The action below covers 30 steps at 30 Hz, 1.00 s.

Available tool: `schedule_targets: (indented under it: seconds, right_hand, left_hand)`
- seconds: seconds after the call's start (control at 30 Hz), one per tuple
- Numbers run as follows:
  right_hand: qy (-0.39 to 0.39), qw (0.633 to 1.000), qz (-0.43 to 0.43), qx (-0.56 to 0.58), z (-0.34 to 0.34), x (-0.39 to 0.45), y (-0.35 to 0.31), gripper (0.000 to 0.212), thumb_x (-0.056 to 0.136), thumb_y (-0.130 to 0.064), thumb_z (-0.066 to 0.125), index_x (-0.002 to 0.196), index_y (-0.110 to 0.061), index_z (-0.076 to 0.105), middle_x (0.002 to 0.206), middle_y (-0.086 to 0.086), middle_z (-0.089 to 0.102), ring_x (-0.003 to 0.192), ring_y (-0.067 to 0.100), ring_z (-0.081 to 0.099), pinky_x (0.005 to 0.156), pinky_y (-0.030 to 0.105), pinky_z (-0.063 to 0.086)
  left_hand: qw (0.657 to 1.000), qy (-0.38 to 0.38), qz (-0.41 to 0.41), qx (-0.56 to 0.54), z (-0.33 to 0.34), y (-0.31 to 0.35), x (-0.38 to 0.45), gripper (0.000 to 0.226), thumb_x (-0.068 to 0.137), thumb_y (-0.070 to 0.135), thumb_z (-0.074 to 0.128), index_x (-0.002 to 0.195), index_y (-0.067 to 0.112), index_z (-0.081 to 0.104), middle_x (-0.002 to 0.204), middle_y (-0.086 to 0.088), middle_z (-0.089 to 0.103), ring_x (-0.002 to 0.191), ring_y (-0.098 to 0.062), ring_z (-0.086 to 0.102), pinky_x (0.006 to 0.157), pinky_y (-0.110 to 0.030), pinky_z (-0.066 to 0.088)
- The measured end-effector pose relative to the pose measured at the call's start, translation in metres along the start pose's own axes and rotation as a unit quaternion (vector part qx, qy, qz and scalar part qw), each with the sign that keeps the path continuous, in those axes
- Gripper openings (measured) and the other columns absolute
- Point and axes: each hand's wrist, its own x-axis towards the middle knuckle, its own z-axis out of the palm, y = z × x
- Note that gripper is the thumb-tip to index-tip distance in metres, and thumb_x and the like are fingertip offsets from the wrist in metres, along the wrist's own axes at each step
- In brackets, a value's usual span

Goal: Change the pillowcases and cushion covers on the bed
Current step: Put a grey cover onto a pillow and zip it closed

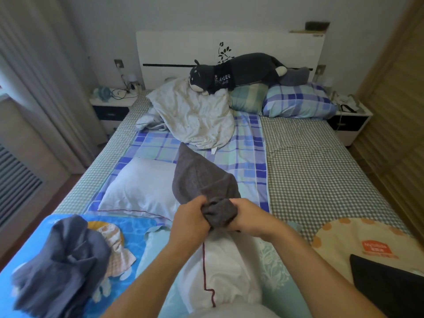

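At bed foot, both hands, left (191, 215) & right (246, 218), grip bunched grey cover (199, 177) mouth, prob. working it along white pillow (227, 267).

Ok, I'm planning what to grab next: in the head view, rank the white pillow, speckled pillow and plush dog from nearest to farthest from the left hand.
From the left hand:
1. White pillow, just left.
2. Speckled pillow, mid-bed beyond.
3. Plush dog, by the headboard.

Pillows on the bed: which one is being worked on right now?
The white pillow with red piping, nearest the camera. Both hands, left hand and right hand, grip a gray pillowcase over its far end.
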Motion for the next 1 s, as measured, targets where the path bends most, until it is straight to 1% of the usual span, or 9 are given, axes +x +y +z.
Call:
schedule_targets:
  seconds: [0.07, 0.17, 0.3, 0.43, 0.57, 0.67, 0.77, 0.9, 1.0]
  right_hand:
    - [0.044, 0.997, 0.028, -0.049, 0.001, 0.002, -0.003, 0.016, 0.079, -0.017, 0.081, 0.093, -0.017, 0.074, 0.083, -0.003, 0.072, 0.076, 0.011, 0.064, 0.065, 0.023, 0.054]
    - [0.146, 0.975, 0.036, -0.164, 0.016, 0.000, 0.000, 0.008, 0.083, -0.027, 0.069, 0.084, -0.019, 0.065, 0.079, -0.003, 0.068, 0.077, 0.018, 0.063, 0.067, 0.035, 0.055]
    - [0.322, 0.914, -0.029, -0.244, 0.042, -0.009, 0.006, 0.014, 0.087, -0.019, 0.058, 0.081, -0.023, 0.046, 0.072, -0.004, 0.058, 0.067, 0.022, 0.051, 0.057, 0.037, 0.038]
    - [0.467, 0.864, -0.097, -0.160, 0.024, -0.006, 0.014, 0.024, 0.083, -0.002, 0.062, 0.086, -0.024, 0.051, 0.076, -0.010, 0.056, 0.069, 0.017, 0.052, 0.059, 0.035, 0.041]
    - [0.407, 0.896, -0.152, -0.089, 0.031, -0.007, 0.019, 0.038, 0.081, 0.003, 0.067, 0.098, -0.031, 0.067, 0.095, -0.014, 0.069, 0.088, 0.002, 0.062, 0.078, 0.010, 0.044]
    - [0.379, 0.910, -0.161, -0.046, 0.040, -0.008, 0.021, 0.043, 0.078, 0.004, 0.067, 0.096, -0.035, 0.071, 0.093, -0.015, 0.072, 0.090, 0.006, 0.067, 0.079, 0.020, 0.051]
    - [0.312, 0.938, -0.151, -0.013, 0.046, -0.014, 0.014, 0.030, 0.073, -0.004, 0.057, 0.090, -0.022, 0.073, 0.085, -0.009, 0.073, 0.081, 0.006, 0.066, 0.071, 0.028, 0.053]
    - [0.130, 0.986, -0.095, -0.037, 0.040, -0.026, 0.006, 0.015, 0.077, -0.011, 0.062, 0.078, -0.026, 0.066, 0.072, -0.013, 0.067, 0.067, -0.004, 0.056, 0.062, 0.020, 0.045]
    - [0.062, 0.994, -0.081, -0.049, 0.028, -0.032, 0.005, 0.019, 0.076, 0.000, 0.064, 0.077, -0.019, 0.064, 0.066, -0.012, 0.061, 0.060, -0.003, 0.050, 0.057, 0.021, 0.040]
  left_hand:
    - [0.995, 0.035, 0.076, 0.048, 0.009, -0.006, -0.009, 0.011, 0.073, 0.016, 0.061, 0.074, 0.017, 0.050, 0.072, 0.002, 0.055, 0.062, -0.019, 0.048, 0.053, -0.033, 0.035]
    - [0.982, 0.063, 0.157, 0.089, 0.010, -0.018, -0.010, 0.028, 0.069, -0.007, 0.067, 0.079, 0.012, 0.049, 0.088, 0.001, 0.049, 0.065, -0.017, 0.045, 0.050, -0.032, 0.037]
    - [0.990, 0.114, 0.014, -0.083, 0.003, 0.005, -0.020, 0.039, 0.076, -0.006, 0.063, 0.097, 0.026, 0.057, 0.086, 0.013, 0.066, 0.075, -0.007, 0.062, 0.064, -0.020, 0.045]
    - [0.974, 0.018, -0.022, -0.226, 0.012, 0.037, -0.046, 0.044, 0.081, -0.006, 0.058, 0.104, 0.030, 0.053, 0.086, 0.020, 0.066, 0.072, -0.002, 0.060, 0.064, -0.017, 0.043]
    - [0.976, -0.058, -0.059, -0.204, 0.007, 0.035, -0.039, 0.035, 0.081, 0.008, 0.065, 0.101, 0.035, 0.058, 0.081, 0.015, 0.068, 0.068, -0.002, 0.060, 0.064, -0.024, 0.048]
    - [0.998, 0.016, -0.045, -0.035, 0.007, 0.033, -0.032, 0.032, 0.077, 0.017, 0.063, 0.101, 0.036, 0.055, 0.073, 0.005, 0.067, 0.072, -0.017, 0.063, 0.064, -0.037, 0.053]
    - [0.994, 0.090, 0.005, 0.064, 0.007, 0.022, -0.022, 0.042, 0.075, 0.011, 0.067, 0.111, 0.032, 0.059, 0.076, -0.001, 0.069, 0.070, -0.028, 0.064, 0.058, -0.033, 0.046]
    - [0.989, 0.118, 0.076, 0.050, 0.003, -0.004, -0.012, 0.042, 0.075, 0.001, 0.073, 0.113, 0.018, 0.067, 0.104, 0.000, 0.062, 0.081, -0.021, 0.063, 0.068, -0.033, 0.051]
    - [0.997, 0.039, 0.048, -0.050, 0.001, -0.006, -0.020, 0.037, 0.074, -0.001, 0.071, 0.094, 0.030, 0.070, 0.087, 0.013, 0.068, 0.079, -0.004, 0.062, 0.072, -0.019, 0.047]
